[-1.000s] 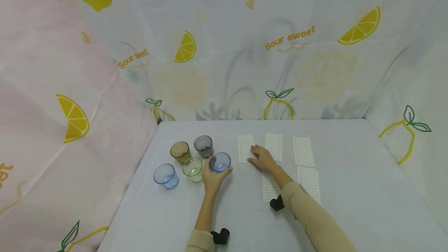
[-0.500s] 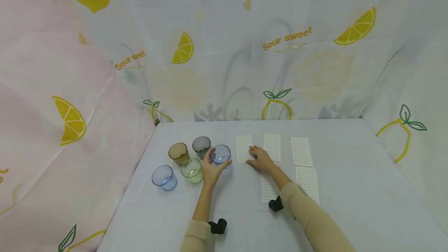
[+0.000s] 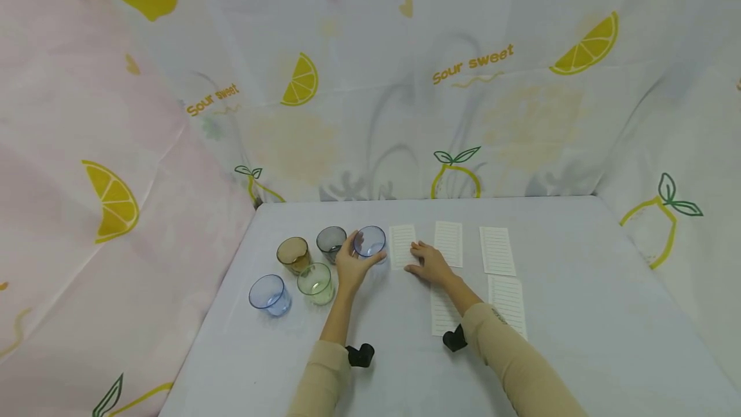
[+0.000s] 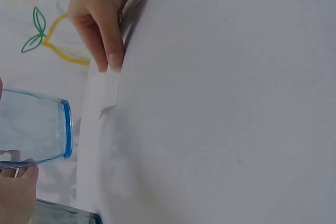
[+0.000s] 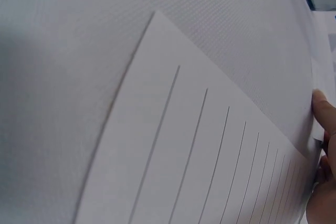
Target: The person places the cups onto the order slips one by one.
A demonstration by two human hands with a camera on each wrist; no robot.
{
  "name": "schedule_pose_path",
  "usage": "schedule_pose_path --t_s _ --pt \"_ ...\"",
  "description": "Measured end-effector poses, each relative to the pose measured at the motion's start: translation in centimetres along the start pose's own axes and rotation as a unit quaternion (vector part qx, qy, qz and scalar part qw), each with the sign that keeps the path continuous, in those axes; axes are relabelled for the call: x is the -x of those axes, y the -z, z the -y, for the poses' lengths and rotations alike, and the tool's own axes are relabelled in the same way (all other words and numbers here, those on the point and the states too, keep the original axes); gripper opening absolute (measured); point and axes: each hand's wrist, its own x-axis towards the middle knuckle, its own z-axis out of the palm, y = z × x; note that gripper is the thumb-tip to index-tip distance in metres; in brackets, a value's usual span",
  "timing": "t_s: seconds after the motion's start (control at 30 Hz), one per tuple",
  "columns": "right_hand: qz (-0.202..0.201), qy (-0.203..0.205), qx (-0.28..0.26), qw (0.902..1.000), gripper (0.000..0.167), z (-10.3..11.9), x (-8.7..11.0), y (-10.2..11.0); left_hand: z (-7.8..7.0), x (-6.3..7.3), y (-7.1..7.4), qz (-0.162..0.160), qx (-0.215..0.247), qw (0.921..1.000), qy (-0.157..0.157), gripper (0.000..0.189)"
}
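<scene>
My left hand [image 3: 350,270] grips a blue glass [image 3: 370,243] by its sides, thumb on the right and fingers on the left. In the left wrist view the held glass [image 4: 32,127] shows its thick blue base, seen side-on. Just right of it lies a lined paper card [image 3: 401,248]. My right hand [image 3: 433,265] has its fingertips on that card's right edge, thumb and fingers spread. The right wrist view shows another lined card [image 5: 210,161] up close, with part of the right hand [image 5: 323,166] at the edge.
Left of the held glass stand a grey glass [image 3: 331,244], an amber glass [image 3: 294,257], a green glass [image 3: 316,284] and a second blue glass [image 3: 270,296]. More lined cards [image 3: 498,251] lie to the right, partly under the right forearm. A lemon-print cloth [image 3: 370,82] hangs behind the table.
My left hand has carried the blue glass away from me, toward the back of the table and closer to the leftmost card. My right hand has stayed at that card.
</scene>
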Motion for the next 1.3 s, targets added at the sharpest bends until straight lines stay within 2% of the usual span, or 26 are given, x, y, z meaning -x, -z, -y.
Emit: schedule_pose_path --t_s 0.1,0.33,0.53,0.77,0.97,1.17,1.3 --pt "0.006 -0.008 0.002 1.0 0.052 -0.1 -0.1 0.1 0.0 -0.8 -0.4 0.019 0.009 0.9998 0.009 0.074" --pt "0.024 -0.019 0.017 0.9994 0.053 0.2 -0.3 0.5 3.2 -3.8 -1.7 0.044 0.003 0.9987 0.023 0.078" --pt "0.023 -0.022 0.033 0.9989 0.054 0.0 -0.5 0.5 2.8 -5.6 -2.4 0.073 -0.044 0.9952 0.049 0.08" --pt "0.025 -0.025 0.021 0.9992 0.054 -0.3 -0.6 0.4 2.8 -7.4 -3.4 0.094 -0.077 0.991 0.056 0.08" --pt "0.025 -0.019 0.024 0.9992 0.052 -0.2 -0.5 0.4 3.4 -8.2 -4.0 0.102 -0.106 0.9869 0.067 0.08" --pt "0.027 -0.009 0.02 0.9994 0.052 0.3 -0.4 0.5 3.8 -8.4 -4.7 0.084 -0.097 0.9878 0.088 0.08" --pt "0.017 -0.01 0.021 0.9996 0.051 0.2 -0.4 0.4 4.0 -8.6 -5.3 0.088 -0.083 0.9879 0.097 0.078"
